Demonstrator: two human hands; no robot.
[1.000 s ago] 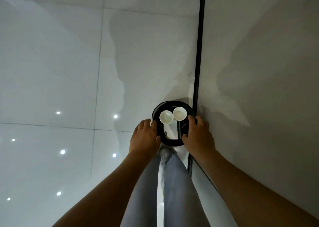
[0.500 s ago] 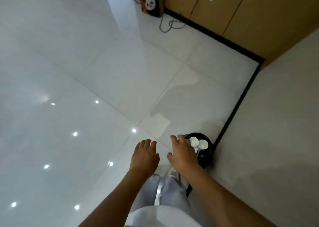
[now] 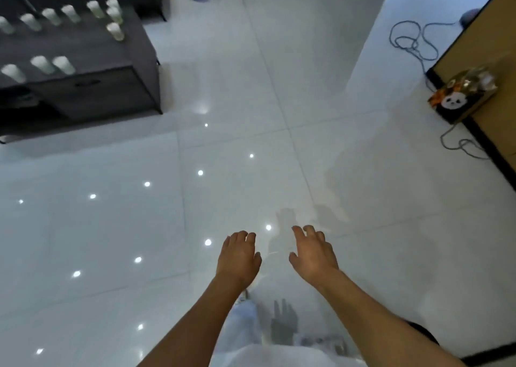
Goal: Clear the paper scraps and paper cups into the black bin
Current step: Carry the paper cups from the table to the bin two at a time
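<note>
A single wide-angle camera on the person's head looks forward and steeply down at the glossy tiled floor (image 3: 279, 148). Both forearms reach in from the bottom edge, close to the lens, while a dark table (image 3: 83, 67) sits far off at upper left.

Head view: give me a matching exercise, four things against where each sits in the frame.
Things:
1. cups
2. panda box
3. cable
4. hands: left, right

Places:
A. lower centre, over the floor
B. upper right, loose on the floor
C. upper left, on the dark table
D. right edge, by the wooden panel

Pairs: 1-C, 2-D, 3-B, 4-A
</note>
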